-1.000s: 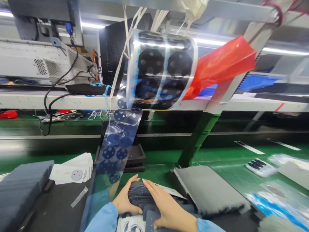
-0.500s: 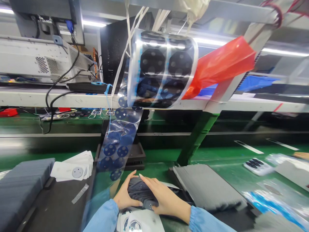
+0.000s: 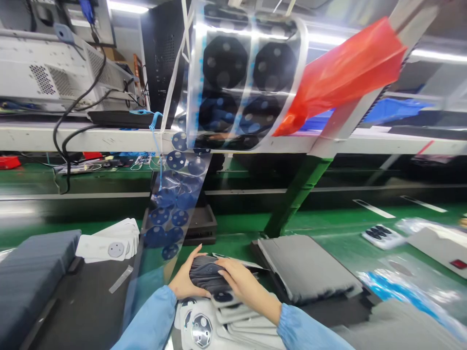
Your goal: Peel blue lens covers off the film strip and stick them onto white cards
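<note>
A fanned stack of thin dark panels (image 3: 204,273), with rounded edges, is gripped between both of my hands near the bottom middle. My left hand (image 3: 187,278) clasps the stack's left side, thumb along the front. On the other side my right hand (image 3: 245,287) is closed over the right edge, its fingertips on the upper panels. Just below lie overlapping white panels (image 3: 219,340), one with a shiny round part (image 3: 201,330) bearing several holes. A panel with a dark rounded patch (image 3: 222,295) shows under the right hand.
To the left, fanned white cards (image 3: 109,245) rest beside a long row of grey sheets (image 3: 36,262). A grey sheet stack (image 3: 310,267) lies at right, near a white phone-like piece (image 3: 383,236). A roll of round black stickers (image 3: 244,78) hangs overhead, its strip (image 3: 170,209) trailing down.
The view has shifted, with the overhead roll now higher. My right hand's fingers have drawn in on the stack, and more of the white panels below now show.
</note>
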The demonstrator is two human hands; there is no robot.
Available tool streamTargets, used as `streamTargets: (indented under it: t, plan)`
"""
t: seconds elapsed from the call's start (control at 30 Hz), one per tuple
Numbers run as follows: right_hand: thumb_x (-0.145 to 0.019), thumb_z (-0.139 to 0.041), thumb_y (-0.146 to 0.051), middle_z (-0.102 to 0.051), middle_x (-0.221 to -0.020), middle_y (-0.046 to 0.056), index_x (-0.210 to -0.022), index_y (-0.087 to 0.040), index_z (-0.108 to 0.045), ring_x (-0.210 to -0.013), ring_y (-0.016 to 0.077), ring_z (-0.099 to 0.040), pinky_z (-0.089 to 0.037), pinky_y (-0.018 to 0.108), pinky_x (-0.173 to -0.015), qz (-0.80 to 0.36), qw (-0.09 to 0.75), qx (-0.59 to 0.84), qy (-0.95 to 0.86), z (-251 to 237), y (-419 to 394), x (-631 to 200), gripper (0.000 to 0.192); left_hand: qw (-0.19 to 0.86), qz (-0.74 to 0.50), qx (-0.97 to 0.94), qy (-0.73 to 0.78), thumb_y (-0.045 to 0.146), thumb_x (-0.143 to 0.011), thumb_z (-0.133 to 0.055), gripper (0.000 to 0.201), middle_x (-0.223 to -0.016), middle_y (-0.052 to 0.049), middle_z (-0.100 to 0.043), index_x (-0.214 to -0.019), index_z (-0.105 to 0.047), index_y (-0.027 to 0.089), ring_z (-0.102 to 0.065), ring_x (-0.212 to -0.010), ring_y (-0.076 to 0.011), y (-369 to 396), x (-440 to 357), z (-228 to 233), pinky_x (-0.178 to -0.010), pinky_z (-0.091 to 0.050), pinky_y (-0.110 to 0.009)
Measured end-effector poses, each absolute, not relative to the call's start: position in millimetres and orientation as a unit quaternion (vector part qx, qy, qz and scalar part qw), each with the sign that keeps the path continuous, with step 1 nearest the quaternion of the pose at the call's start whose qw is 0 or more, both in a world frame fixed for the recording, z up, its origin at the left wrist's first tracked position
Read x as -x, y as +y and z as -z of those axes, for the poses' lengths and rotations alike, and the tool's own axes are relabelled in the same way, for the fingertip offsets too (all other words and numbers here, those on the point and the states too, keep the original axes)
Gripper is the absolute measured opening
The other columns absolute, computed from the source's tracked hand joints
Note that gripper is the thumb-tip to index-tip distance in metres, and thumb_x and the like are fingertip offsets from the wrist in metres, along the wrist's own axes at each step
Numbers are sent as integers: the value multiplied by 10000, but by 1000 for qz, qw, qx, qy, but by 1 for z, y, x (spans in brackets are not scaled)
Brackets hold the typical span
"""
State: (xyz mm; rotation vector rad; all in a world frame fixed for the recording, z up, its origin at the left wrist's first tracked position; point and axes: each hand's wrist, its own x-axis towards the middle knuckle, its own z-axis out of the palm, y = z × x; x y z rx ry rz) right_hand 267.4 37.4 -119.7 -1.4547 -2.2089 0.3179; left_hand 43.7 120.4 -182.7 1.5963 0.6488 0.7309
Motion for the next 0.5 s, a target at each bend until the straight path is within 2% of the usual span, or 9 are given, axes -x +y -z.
streamTargets:
  t: [0.17, 0.3, 0.5]
  plan:
    - [-1014, -396, -106, -702, -966, 112, -1055, -188, -593, -882, 274, -669, -568, 431, -785, -50, 216, 531, -818, 118, 34, -273, 218, 593, -311, -688, 280, 225, -471, -975, 1350, -1494, -115, -489, -1584, -219, 337, -516, -1350, -360, 120, -44, 180, -1181, -322, -524]
    - [-1016, -389, -99, -680, -1011, 115, -1034, -187, -587, -877, 264, -649, -557, 405, -768, -16, 198, 531, -824, 115, 34, -271, 217, 592, -313, -690, 277, 241, -465, -982, 1376, -1502, -126, -479, -1592, -198, 328, -514, -1352, -362, 120, -43, 181, -1188, -307, -532]
    - [-1015, -385, -113, -694, -921, 100, -1042, -194, -629, -835, 272, -659, -559, 407, -746, 0, 169, 533, -829, 119, 35, -279, 259, 596, -311, -691, 266, 323, -437, -1002, 1467, -1522, -142, -446, -1612, -124, 322, -477, -1389, -367, 120, -43, 183, -1206, -274, -541]
